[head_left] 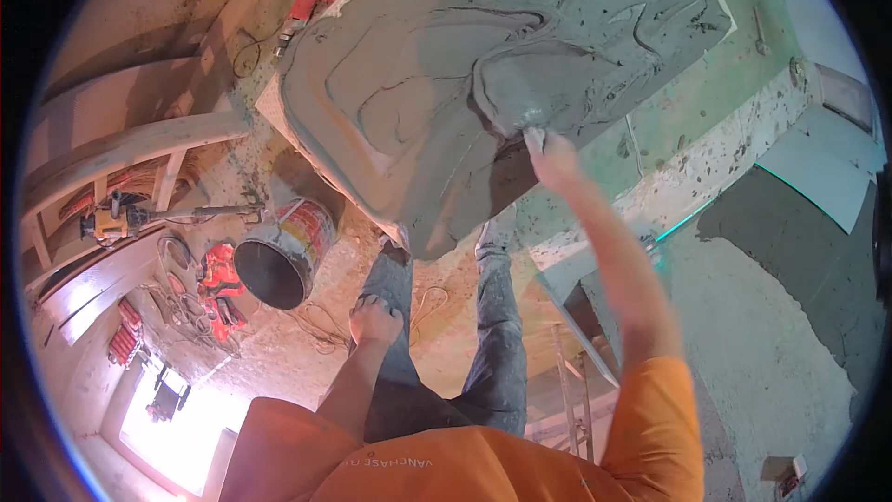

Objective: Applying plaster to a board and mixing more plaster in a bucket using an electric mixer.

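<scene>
A large board or tile [265,104] lies in front of me, its upper face spread with wet grey mortar [372,74] in ridges and swirls. My right hand [555,160] is closed round the handle of a trowel [531,121] near the board's close edge. Mortar coats the trowel's blade, so its outline is hard to make out. My left hand [376,320] rests on my left leg at about the knee, its fingers curled in and nothing seen in them. Some motion blur lies over the right hand and forearm.
A mortar-stained bucket [276,265] lies tipped on the floor at left, beside a yellow-and-black power tool [116,221] with a long shaft. Red tools [221,279] and cables lie beyond. A red-handled tool [311,5] is at the board's far left. A ladder [569,390] stands at lower right.
</scene>
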The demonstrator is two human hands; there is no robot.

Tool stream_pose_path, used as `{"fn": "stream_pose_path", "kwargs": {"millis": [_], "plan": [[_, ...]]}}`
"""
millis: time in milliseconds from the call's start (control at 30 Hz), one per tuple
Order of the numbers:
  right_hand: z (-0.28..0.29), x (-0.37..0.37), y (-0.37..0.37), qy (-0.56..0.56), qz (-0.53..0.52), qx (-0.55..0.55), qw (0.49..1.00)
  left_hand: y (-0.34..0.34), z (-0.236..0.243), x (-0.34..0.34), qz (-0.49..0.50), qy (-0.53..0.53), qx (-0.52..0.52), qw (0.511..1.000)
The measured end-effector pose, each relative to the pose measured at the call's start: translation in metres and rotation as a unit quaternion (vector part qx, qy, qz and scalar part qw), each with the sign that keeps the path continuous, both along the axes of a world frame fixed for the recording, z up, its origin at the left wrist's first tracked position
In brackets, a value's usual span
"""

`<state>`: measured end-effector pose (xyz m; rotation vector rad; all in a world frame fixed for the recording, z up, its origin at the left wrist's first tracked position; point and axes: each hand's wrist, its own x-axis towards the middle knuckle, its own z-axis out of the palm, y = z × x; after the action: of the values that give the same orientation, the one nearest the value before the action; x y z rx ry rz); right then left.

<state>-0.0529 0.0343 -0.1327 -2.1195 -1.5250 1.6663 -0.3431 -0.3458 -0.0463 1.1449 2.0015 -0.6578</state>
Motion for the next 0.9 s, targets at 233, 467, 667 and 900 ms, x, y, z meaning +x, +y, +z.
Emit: {"fn": "stream_pose_path", "kwargs": {"millis": [233, 467, 667, 900], "plan": [[-0.033, 0.108, 0.175, -0.326, 0.243, 0.355, 0.842, -0.006, -0.012, -0.008, 0.006, -0.024, 0.043, 0.999], [-0.026, -0.016, 0.176, 0.215, -0.385, -0.122, 0.889, -0.019, -0.005, -0.018, 0.066, -0.033, 0.056, 0.996], [-0.009, -0.132, 0.09, 0.101, -0.015, -0.06, 0.993, -0.015, -0.008, -0.018, 0.079, -0.047, 0.054, 0.994], [-0.004, -0.08, 0.226, -0.353, 0.333, 0.282, 0.828, -0.023, -0.002, -0.045, 0.141, -0.036, 0.087, 0.986]]}}
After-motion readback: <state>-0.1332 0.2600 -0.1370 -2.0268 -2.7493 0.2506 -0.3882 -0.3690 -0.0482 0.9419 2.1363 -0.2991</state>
